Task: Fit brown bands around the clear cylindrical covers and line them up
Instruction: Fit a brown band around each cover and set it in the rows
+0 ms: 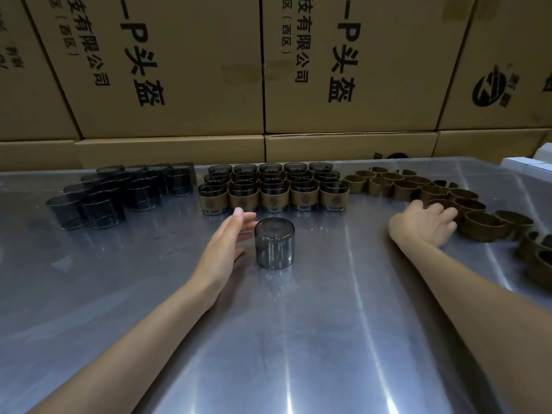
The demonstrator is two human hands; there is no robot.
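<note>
Left hand [230, 234] spread beside lone cover [274, 243]; right hand [424, 224] curls on a band [439, 204] at pile's edge

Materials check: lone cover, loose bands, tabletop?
Cover: smoky clear glass or hard plastic; see-through, glossy highlights. Can't tell which.
Bands: matte brown, probably leather-like or card; no shine, and fitted ones show a stamped mark.
Tabletop: brushed metal, likely stainless; streaky reflections.

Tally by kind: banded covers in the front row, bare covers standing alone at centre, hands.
Front-row banded covers: 5
Lone bare cover: 1
Hands: 2, left hand and right hand
Total: 8
</note>
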